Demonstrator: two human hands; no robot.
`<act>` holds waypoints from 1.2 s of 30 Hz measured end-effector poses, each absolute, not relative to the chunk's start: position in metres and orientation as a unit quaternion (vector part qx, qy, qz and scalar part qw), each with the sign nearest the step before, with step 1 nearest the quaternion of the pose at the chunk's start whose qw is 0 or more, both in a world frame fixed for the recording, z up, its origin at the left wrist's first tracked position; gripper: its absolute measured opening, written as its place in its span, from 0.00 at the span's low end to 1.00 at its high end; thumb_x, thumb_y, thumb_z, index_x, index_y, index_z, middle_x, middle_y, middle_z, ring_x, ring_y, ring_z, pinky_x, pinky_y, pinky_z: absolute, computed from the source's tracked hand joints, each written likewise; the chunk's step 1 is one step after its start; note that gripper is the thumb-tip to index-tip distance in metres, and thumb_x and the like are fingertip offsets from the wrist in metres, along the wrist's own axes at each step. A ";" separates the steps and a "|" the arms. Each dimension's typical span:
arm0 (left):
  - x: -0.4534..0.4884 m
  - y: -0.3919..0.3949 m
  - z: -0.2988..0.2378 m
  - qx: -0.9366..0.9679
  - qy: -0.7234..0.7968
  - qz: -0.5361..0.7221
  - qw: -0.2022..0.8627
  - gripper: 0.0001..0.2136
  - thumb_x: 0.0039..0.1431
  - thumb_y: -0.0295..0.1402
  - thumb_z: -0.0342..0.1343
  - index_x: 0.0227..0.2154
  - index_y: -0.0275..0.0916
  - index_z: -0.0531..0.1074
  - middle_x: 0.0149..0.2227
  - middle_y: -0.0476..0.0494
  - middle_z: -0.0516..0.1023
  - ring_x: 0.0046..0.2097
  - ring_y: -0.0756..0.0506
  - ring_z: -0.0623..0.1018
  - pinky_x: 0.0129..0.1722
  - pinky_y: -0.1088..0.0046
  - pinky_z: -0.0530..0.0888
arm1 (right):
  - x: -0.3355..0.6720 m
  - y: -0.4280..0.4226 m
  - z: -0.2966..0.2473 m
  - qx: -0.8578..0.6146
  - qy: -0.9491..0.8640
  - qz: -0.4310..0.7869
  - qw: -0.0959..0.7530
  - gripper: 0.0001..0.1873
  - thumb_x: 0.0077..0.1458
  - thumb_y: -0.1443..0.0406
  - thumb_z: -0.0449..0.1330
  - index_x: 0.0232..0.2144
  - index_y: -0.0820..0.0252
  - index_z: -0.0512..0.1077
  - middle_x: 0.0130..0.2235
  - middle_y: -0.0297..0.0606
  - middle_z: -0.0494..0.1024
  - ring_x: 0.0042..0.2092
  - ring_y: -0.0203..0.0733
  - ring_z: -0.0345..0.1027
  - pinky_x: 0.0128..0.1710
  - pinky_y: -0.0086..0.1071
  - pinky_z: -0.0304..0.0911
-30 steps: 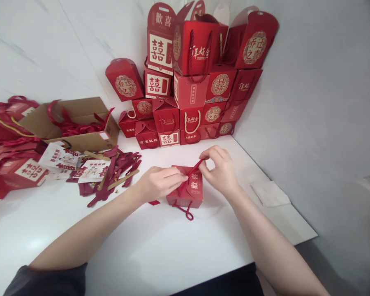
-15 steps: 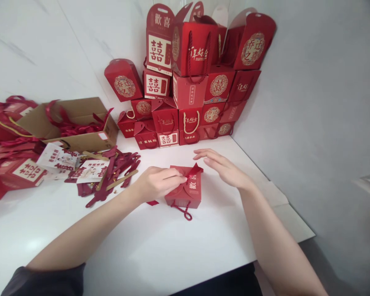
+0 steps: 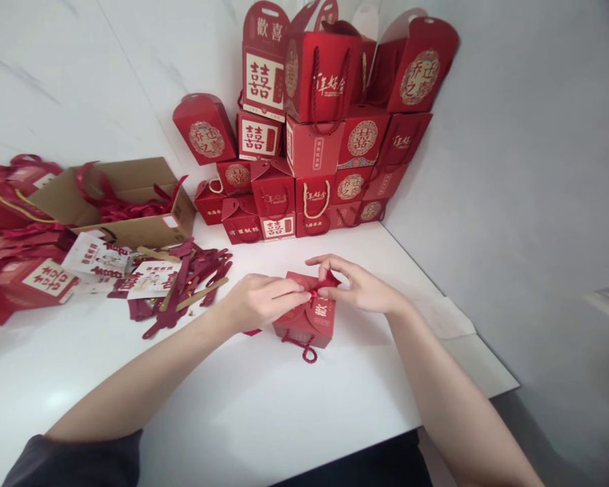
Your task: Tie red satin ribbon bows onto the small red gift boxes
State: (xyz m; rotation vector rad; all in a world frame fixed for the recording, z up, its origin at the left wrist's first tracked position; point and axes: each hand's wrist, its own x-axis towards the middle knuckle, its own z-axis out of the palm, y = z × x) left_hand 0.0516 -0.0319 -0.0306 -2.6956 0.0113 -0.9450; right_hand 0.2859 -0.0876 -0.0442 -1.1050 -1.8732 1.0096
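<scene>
On the white table a small red gift box [image 3: 304, 323] stands in front of me, with a twisted cord handle [image 3: 309, 353] hanging at its near side. A red ribbon [image 3: 329, 279] lies across its top. My left hand [image 3: 266, 297] is closed, thumb and fingertips pinching the ribbon at the middle of the lid. From the right, my right hand [image 3: 358, 284] curls its thumb and index finger around the ribbon's other part, just above the box. A bit of ribbon shows below my left hand, at the box's left side.
Stacked red gift boxes [image 3: 314, 149] stand against the wall at the back. To the left are an open cardboard box [image 3: 132, 233] of red ribbons, a pile of dark red strips [image 3: 175, 314] with white printed cards [image 3: 153, 279], and more red boxes [image 3: 35, 281]. A grey wall bounds the right.
My right hand has come left and down from beside the box, its fingers closing onto the ribbon. My left hand keeps its pinch on the ribbon, and the box has turned slightly.
</scene>
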 end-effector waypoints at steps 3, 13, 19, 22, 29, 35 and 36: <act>0.052 -0.032 -0.031 -0.935 0.002 -0.330 0.129 0.07 0.58 0.24 0.55 0.39 0.37 0.73 0.35 0.50 0.81 0.33 0.52 0.80 0.31 0.79 0.76 | 0.289 -0.090 -0.039 -0.425 -0.750 0.350 0.367 0.06 0.55 0.63 0.61 0.29 0.57 0.68 0.57 0.39 0.67 0.59 0.45 0.60 0.55 0.43 0.58; 0.052 -0.034 -0.031 -0.947 -0.062 -0.313 0.049 0.08 0.59 0.26 0.54 0.39 0.41 0.75 0.37 0.51 0.80 0.36 0.54 0.79 0.35 0.81 0.75 | 0.282 -0.099 -0.033 -0.452 -0.662 0.456 0.388 0.13 0.58 0.56 0.57 0.42 0.54 0.62 0.24 0.26 0.65 0.23 0.32 0.57 0.19 0.25 0.58; 0.054 -0.038 -0.015 -0.920 -0.247 -0.241 -0.183 0.08 0.55 0.37 0.60 0.30 0.37 0.74 0.25 0.51 0.75 0.25 0.54 0.72 0.26 0.80 0.71 | 0.285 -0.097 -0.034 -0.437 -0.677 0.460 0.372 0.10 0.57 0.61 0.57 0.42 0.54 0.64 0.24 0.25 0.66 0.24 0.32 0.57 0.23 0.26 0.59; 0.052 -0.034 -0.011 -0.888 -0.287 -0.185 -0.309 0.13 0.56 0.41 0.58 0.26 0.36 0.73 0.21 0.51 0.73 0.22 0.54 0.69 0.21 0.81 0.67 | 0.288 -0.098 -0.032 -0.439 -0.698 0.432 0.364 0.09 0.58 0.63 0.57 0.41 0.56 0.64 0.24 0.26 0.68 0.26 0.33 0.59 0.28 0.28 0.59; 0.045 -0.019 -0.018 -0.832 -0.283 -0.107 -0.465 0.14 0.56 0.43 0.57 0.27 0.35 0.72 0.24 0.48 0.75 0.25 0.52 0.72 0.24 0.79 0.69 | 0.292 -0.098 -0.032 -0.436 -0.714 0.421 0.351 0.07 0.58 0.63 0.57 0.39 0.56 0.65 0.25 0.27 0.69 0.28 0.34 0.61 0.32 0.30 0.59; 0.044 -0.012 -0.014 -0.799 -0.324 -0.059 -0.503 0.16 0.53 0.44 0.60 0.23 0.33 0.70 0.21 0.51 0.69 0.23 0.55 0.64 0.22 0.81 0.61 | 0.303 -0.097 -0.032 -0.441 -0.708 0.440 0.332 0.07 0.57 0.62 0.58 0.37 0.57 0.64 0.25 0.29 0.68 0.29 0.35 0.61 0.32 0.30 0.58; 0.043 -0.011 -0.012 -0.795 -0.328 -0.052 -0.507 0.16 0.53 0.44 0.60 0.22 0.33 0.69 0.20 0.52 0.67 0.22 0.56 0.62 0.21 0.81 0.59 | 0.305 -0.097 -0.034 -0.439 -0.707 0.445 0.331 0.08 0.57 0.62 0.59 0.37 0.57 0.64 0.25 0.29 0.68 0.28 0.35 0.61 0.31 0.30 0.57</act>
